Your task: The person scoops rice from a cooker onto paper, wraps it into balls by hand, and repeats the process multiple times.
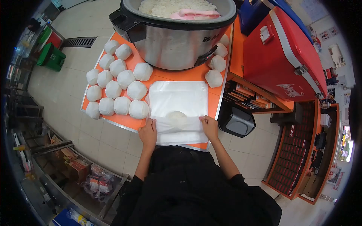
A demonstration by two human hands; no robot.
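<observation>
A stack of white wrapping sheets [179, 96] lies on the orange table [169, 75] in front of the body. On it sits a round mound of rice [176, 115], partly covered by the near edge of the top sheet, which is folded over it. My left hand [148, 132] pinches that edge at its left corner. At the right corner, my right hand [209, 127] pinches the same edge between thumb and fingers. Several round white wrapped bundles [113, 90] stand in rows left of the stack.
A large rice cooker [175, 45], full of rice with a pink paddle [199, 13], stands behind the sheets. More round bundles [213, 78] line the table's right edge. A red cooler [279, 56] stands at right, above a black bin [236, 119].
</observation>
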